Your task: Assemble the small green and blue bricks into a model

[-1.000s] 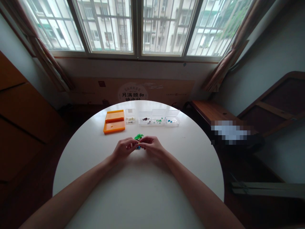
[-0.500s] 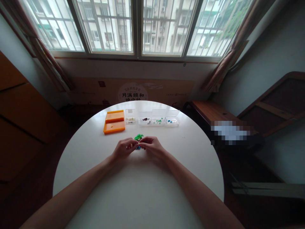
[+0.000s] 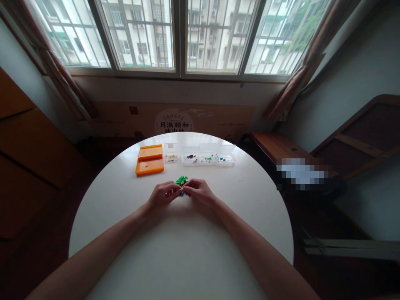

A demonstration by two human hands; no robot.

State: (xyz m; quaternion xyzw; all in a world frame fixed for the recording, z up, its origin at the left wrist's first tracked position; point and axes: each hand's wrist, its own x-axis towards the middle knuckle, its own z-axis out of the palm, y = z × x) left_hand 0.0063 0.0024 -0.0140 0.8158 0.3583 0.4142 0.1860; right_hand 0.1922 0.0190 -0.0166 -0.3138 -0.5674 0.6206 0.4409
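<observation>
Two hands meet over the middle of the far half of one round white table (image 3: pixel 156 262), thumbs and fingertips pinched together. Both the left hand (image 3: pixel 161 196) and the right hand (image 3: pixel 199 189) grasp one small brick model (image 3: pixel 181 181), green on its far side, with dark and blue parts nearer the fingers. The fingers hide part of it, so I cannot tell which piece each fingertip presses.

Between the model and the table's far edge stand the containers. Leftmost, toward the far left edge, is one orange tray (image 3: pixel 158 164) in two sections, with one small orange piece (image 3: pixel 146 166) in the nearer section. Just right of it is one separate clear box (image 3: pixel 175 150) with several pale pieces (image 3: pixel 171 157). Farther right, three clear compartments sit side by side: the first holds dark pieces (image 3: pixel 191 156), the second scattered green pieces (image 3: pixel 209 158), the third a few blue pieces (image 3: pixel 222 158). The pieces are too small to count exactly. One tiny speck (image 3: pixel 240 180) lies on the table toward the right edge.

Beyond the far edge are one printed cardboard panel (image 3: pixel 118 114) and one window with four panes, flanked by two curtains. One wooden bench (image 3: pixel 275 143) stands past the right edge.
</observation>
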